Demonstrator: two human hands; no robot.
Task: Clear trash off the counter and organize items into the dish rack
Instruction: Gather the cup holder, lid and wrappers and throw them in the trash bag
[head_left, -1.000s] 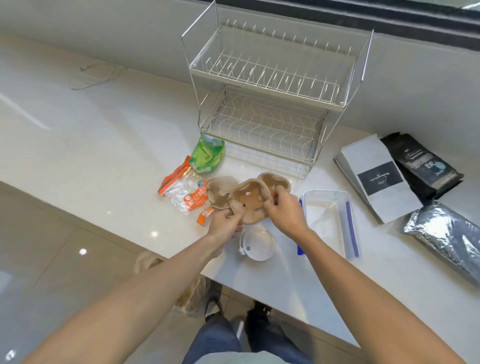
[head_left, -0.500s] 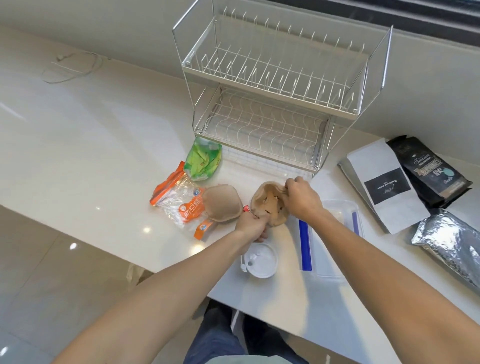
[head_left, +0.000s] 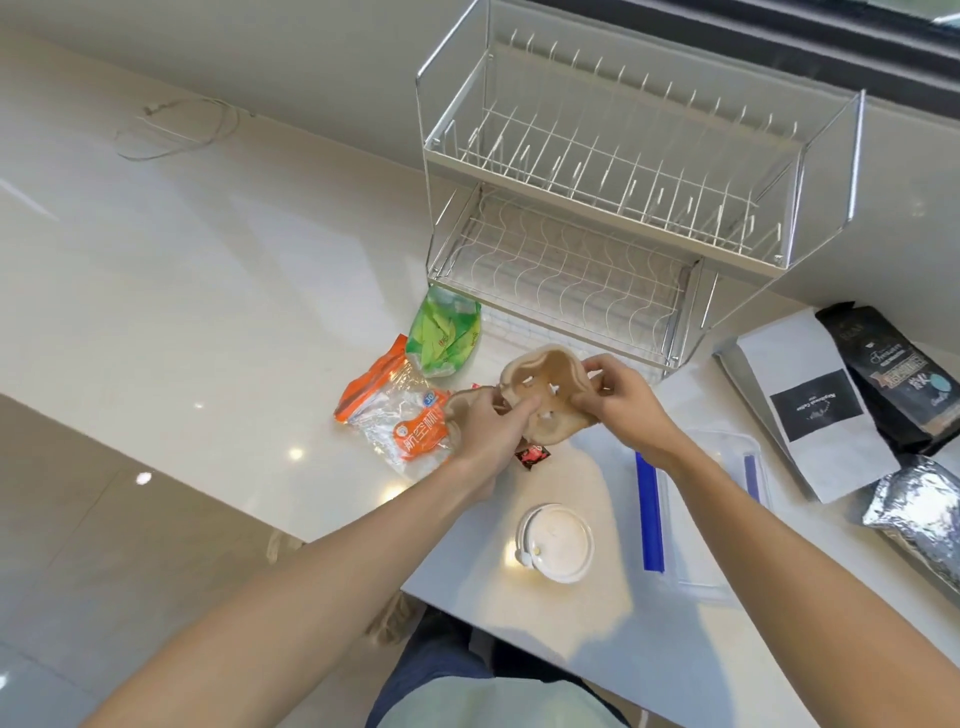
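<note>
i'm gripping the brown pulp cup carrier (head_left: 545, 400) with both my left hand (head_left: 485, 434) and right hand (head_left: 621, 400), fingers closed on it.

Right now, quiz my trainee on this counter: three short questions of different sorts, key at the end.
1. True or false: the dish rack already holds dishes.
2. Multiple choice: what do both hands hold? A) the white lid B) the brown cup tray C) the green packet
3. Fill in: the white lid lies on the counter, nearer the person than the ____ wrapper.

Key
1. False: both tiers show only bare wire.
2. B: the left hand and the right hand grip the cup tray from opposite sides, above the counter; the green packet lies untouched by the rack.
3. Red.
</note>
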